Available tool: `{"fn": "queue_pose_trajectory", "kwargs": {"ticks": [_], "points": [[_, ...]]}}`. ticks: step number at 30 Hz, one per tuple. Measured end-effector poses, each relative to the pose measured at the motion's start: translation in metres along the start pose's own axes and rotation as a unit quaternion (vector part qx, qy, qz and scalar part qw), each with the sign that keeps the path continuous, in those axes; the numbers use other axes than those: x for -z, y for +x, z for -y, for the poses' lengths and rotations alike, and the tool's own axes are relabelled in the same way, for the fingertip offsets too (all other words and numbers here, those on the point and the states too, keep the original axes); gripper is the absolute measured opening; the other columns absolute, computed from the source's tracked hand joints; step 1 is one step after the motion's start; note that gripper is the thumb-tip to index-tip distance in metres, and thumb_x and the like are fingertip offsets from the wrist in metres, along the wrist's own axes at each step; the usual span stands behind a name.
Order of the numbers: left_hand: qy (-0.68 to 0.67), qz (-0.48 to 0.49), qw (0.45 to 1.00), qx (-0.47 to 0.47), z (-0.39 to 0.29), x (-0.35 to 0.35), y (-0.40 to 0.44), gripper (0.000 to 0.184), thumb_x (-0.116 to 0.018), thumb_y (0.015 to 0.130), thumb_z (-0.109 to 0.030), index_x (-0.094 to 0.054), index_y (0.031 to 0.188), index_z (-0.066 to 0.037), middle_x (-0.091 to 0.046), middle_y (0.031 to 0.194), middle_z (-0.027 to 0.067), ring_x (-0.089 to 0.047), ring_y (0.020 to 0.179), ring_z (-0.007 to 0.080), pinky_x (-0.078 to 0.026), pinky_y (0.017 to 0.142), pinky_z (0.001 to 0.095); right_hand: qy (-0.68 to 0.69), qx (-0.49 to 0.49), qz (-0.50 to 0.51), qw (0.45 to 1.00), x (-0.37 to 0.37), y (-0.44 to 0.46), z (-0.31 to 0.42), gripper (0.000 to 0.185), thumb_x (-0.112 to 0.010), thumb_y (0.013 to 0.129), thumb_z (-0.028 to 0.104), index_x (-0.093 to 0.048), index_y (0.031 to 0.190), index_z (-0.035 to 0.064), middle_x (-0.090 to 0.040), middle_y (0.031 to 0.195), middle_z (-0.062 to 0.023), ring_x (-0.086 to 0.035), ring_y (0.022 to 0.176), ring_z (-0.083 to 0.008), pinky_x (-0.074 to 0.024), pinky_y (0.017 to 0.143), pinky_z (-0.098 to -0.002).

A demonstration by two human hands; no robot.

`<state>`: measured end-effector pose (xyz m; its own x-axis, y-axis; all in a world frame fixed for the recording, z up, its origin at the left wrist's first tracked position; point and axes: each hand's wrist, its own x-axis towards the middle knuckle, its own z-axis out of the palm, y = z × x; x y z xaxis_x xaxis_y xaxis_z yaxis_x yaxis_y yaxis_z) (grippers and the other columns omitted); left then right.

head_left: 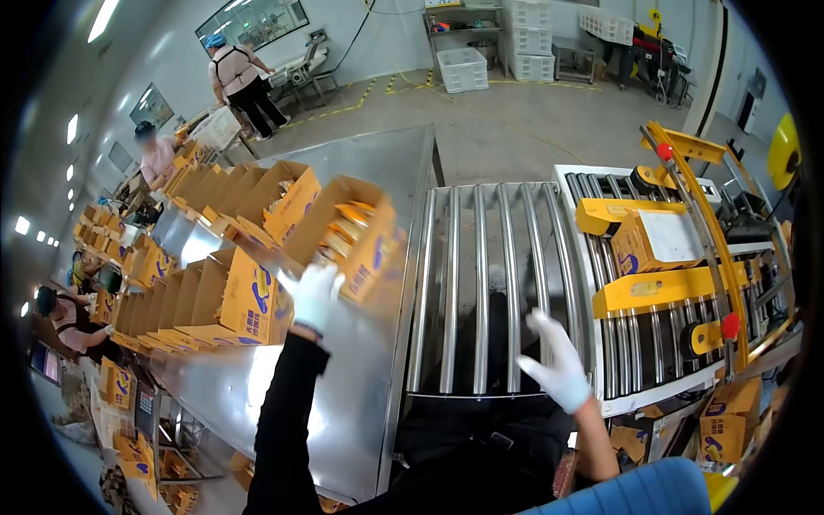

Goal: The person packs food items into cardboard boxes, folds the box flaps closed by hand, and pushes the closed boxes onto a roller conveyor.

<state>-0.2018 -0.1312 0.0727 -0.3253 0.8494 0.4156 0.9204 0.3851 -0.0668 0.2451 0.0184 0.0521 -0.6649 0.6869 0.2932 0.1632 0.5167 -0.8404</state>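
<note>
Open carton (369, 273) left of the roller conveyor (480, 292) looks fairly light, stiff-walled, so I'd grip opposite walls low; my left hand (315, 297) is at its near edge, grip unclear, right hand (558, 365) spread, empty.

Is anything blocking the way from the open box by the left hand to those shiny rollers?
Nothing I can see: just some metal table and its edge lie between the box and the rollers. The right hand is over the rollers' right side.
</note>
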Motion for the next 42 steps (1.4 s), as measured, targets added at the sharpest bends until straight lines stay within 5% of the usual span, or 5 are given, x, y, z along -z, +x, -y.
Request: {"fn": "queue_pose_trajectory", "kwargs": {"ticks": [16,19,28,31,42], "points": [[-0.219,-0.062,0.972,0.063,-0.098,-0.046,0.016,0.054,-0.079,0.09,-0.021,-0.055,0.133,0.003,-0.061,0.133,0.0141,-0.059,0.124,0.026,-0.048,0.107,0.0363,-0.364,0.231,0.033,0.902,-0.043,0.169,0.056,0.087,-0.085,0.072,0.031,-0.047,0.146,0.003,-0.052,0.143,-0.018,-0.045,0.136,-0.036,-0.0297,0.12,-0.0505],[-0.742,0.049,0.616,0.26,-0.085,-0.071,0.004,0.06,-0.074,0.096,-0.021,-0.047,0.141,0.005,-0.061,0.133,0.0115,-0.06,0.12,0.0191,-0.048,0.104,0.0342,-0.29,0.18,0.076,0.937,-0.067,0.121,0.048,0.102,-0.089,0.066,0.041,-0.044,0.146,-0.0034,-0.052,0.139,-0.0204,-0.046,0.133,-0.0408,-0.0301,0.12,-0.053],[-0.582,-0.115,0.794,0.133,-0.334,-0.101,0.093,0.058,-0.061,0.102,-0.028,-0.045,0.146,0.005,-0.059,0.14,0.019,-0.054,0.13,0.024,-0.043,0.11,0.0381,-0.513,0.019,0.017,0.858,0.021,0.131,-0.037,0.107,-0.089,0.066,0.036,-0.037,0.151,-0.0046,-0.041,0.155,-0.0227,-0.035,0.147,-0.039,-0.021,0.126,-0.0502],[-0.752,0.355,0.555,0.023,-0.321,-0.081,0.079,0.059,-0.059,0.104,-0.026,-0.041,0.151,0.005,-0.058,0.143,0.0159,-0.054,0.132,0.0209,-0.042,0.111,0.0329,-0.541,-0.041,0.0,0.84,0.044,0.14,-0.061,0.101,-0.075,0.081,0.051,-0.034,0.153,-0.0069,-0.034,0.16,-0.0253,-0.028,0.151,-0.0412,-0.0165,0.127,-0.05],[0.088,-0.035,0.932,0.35,0.171,-0.016,-0.091,0.019,-0.064,0.088,-0.018,-0.063,0.105,-0.01,-0.071,0.084,0.0184,-0.07,0.078,0.0423,-0.055,0.071,0.0507,-0.416,-0.133,0.136,0.89,0.057,0.141,-0.073,0.053,-0.068,0.086,0.019,-0.057,0.137,0.0061,-0.061,0.133,-0.0191,-0.059,0.124,-0.0357,-0.0338,0.118,-0.05]]}}
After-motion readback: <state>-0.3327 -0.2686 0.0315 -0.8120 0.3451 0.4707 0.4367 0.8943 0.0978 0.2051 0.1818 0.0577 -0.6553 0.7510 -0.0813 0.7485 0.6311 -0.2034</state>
